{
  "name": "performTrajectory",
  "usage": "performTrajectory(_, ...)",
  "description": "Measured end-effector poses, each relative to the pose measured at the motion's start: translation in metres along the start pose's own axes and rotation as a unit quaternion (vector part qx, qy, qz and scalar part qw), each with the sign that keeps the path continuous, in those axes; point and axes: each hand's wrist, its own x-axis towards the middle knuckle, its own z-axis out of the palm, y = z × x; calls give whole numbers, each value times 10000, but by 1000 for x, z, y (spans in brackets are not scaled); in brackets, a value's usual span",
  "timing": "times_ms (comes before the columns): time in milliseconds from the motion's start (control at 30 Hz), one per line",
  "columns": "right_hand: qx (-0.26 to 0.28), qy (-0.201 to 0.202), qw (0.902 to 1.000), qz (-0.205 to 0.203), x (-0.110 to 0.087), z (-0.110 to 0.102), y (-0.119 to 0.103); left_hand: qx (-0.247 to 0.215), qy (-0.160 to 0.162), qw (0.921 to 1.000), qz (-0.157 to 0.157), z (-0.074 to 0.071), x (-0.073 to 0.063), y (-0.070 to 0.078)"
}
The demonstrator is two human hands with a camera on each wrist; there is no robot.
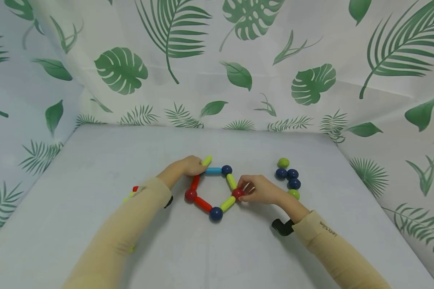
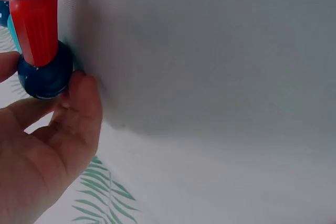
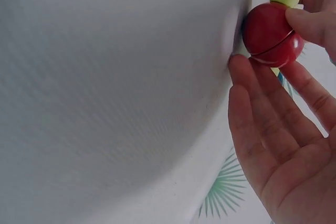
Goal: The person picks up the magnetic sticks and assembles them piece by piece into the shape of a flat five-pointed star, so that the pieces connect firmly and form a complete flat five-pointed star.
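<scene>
A five-sided ring of balls and short rods lies on the table. My left hand grips the dark blue ball at its upper left corner, which is mostly hidden in the head view. A yellow-green rod sticks up beside those fingers. A light blue rod runs from there to another dark blue ball. My right hand pinches the red ball at the right corner, between two yellow-green rods. The left corner has a red ball between red rods; a dark blue ball forms the near corner.
Right of the ring, several loose dark blue balls and two green balls lie together. Red and yellow-green pieces show partly behind the left sleeve. A leaf-patterned cloth stands behind and beside the white table.
</scene>
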Motion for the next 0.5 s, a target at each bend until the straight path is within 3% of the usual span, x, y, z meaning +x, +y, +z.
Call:
performTrajectory(300,-470,35,9985,265,6,-11,-1,-26,830,9912,1029,-1,-16,-18)
performTrajectory(500,-799,-5,9955,503,18,-22,-4,217,977,9868,1274,0,-29,-25)
